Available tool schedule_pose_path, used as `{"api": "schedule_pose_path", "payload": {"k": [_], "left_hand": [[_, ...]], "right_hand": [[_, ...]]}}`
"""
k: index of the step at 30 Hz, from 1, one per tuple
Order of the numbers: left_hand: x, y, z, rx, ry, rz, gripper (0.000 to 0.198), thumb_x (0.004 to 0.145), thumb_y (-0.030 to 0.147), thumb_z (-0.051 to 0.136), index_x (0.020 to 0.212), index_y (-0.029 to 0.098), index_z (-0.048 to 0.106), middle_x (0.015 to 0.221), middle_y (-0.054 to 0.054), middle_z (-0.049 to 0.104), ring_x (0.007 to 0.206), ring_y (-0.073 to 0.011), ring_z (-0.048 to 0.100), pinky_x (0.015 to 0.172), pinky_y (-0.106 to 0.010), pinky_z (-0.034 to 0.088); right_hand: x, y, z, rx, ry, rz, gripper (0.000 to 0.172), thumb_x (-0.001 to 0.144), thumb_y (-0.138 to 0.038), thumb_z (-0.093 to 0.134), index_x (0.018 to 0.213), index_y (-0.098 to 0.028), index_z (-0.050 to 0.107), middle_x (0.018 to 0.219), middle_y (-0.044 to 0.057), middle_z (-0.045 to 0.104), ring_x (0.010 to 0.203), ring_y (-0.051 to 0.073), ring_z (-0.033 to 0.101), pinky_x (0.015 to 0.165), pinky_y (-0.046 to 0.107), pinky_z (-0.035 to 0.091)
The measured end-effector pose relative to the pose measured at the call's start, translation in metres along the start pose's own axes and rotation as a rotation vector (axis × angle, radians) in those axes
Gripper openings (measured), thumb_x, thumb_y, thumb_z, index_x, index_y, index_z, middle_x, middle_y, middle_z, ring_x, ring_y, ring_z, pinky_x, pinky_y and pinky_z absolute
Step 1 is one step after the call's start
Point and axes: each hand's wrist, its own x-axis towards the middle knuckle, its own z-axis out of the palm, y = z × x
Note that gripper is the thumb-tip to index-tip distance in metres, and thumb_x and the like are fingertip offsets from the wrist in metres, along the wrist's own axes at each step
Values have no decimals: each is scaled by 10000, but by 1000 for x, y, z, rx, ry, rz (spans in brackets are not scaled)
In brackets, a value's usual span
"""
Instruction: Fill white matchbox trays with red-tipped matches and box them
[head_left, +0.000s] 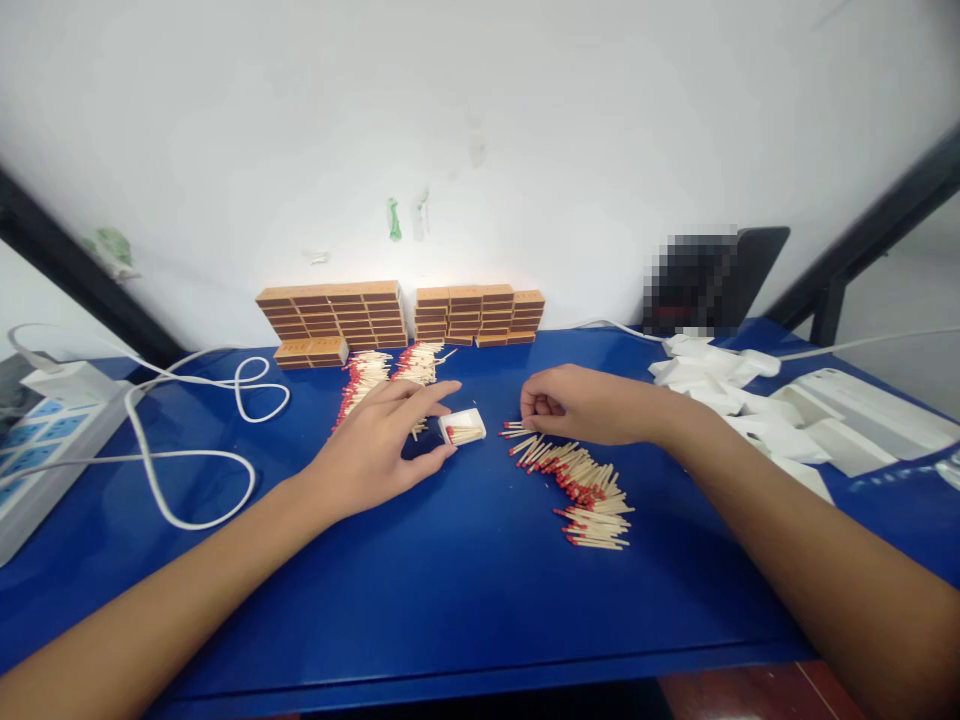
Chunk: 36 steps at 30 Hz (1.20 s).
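A small white matchbox tray (480,432) lies on the blue table, with several red-headed matches (465,434) inside. My left hand (382,435) holds the tray by its left end, thumb at the near corner and fingers at the far one. To the right of the tray, my right hand (574,405) is closed, its fingertips low over a few matches (516,430) at the end of a loose pile. Whether any match is pinched there, I cannot tell. That curved pile of matches (577,475) spreads below my right hand. Two more match heaps (365,378) lie behind my left hand.
Stacked matchboxes (330,310) and a second stack (480,310) stand against the wall. A power strip (45,440) with white cables (187,455) is at left. Crumpled white paper (705,370), a white box (862,420) and a dark panel (757,270) occupy the right.
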Motion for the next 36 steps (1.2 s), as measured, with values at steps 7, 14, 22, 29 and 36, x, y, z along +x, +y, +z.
{"api": "schedule_pose_path", "payload": {"k": [7,14,22,29,36], "left_hand": [[0,0,0,-14,-1,-4,614,974,321,722,1538,279,482,1263,-58,770,1261,-268,668,1123,-470,524],[1,1,-1,-17,-7,-4,612,973,315,724,1532,266,481,1237,-50,782,1240,-268,670,1098,-465,527],[1,0,0,-25,-1,9,614,978,319,720,1541,265,482,1254,-64,772,1255,-271,664,1114,-473,524],[1,2,0,-26,8,16,627,965,297,740,1534,278,479,1250,-48,775,1215,-258,687,1083,-458,542],[2,4,-1,-25,10,35,639,967,301,733,1549,276,468,1264,-53,776,1228,-262,690,1100,-462,536]], "right_hand": [[4,3,5,-9,41,-31,36,884,-235,656,869,-225,687,785,23,723,658,170,589,595,301,393],[3,3,8,-117,51,-50,132,959,-264,574,871,-214,658,863,57,727,718,191,585,650,315,393],[1,-18,13,9,215,-189,224,1061,-383,524,958,-220,637,907,51,695,794,195,572,705,319,386],[0,-37,29,-30,276,-257,131,1066,-254,516,963,-214,586,1015,59,688,807,181,573,725,309,388],[6,-41,42,-140,265,-239,95,1051,-191,522,998,-191,601,1048,78,677,799,184,581,700,305,362]]}}
